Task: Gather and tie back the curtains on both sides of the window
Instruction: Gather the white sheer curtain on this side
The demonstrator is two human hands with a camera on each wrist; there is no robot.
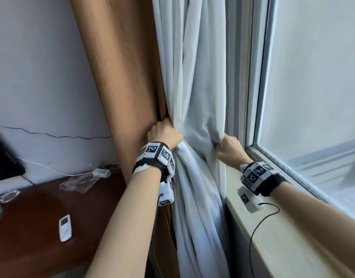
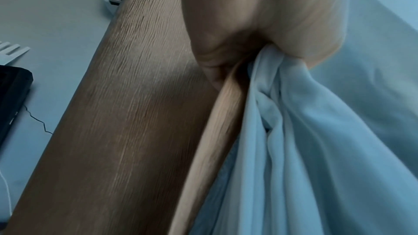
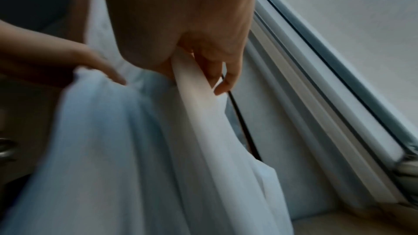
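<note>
A brown curtain hangs at the left of the window, with a white sheer curtain beside it. My left hand grips a bunch of white sheer folds together with the brown curtain's edge, as the left wrist view shows with my left hand closed over both cloths. My right hand grips the sheer's right edge just above the sill. In the right wrist view my right hand has its fingers curled round a fold of the white sheer.
The window pane and its frame stand at the right, with a pale sill below. A dark wooden table at the lower left carries a white remote, clear plastic wrap and a white cable.
</note>
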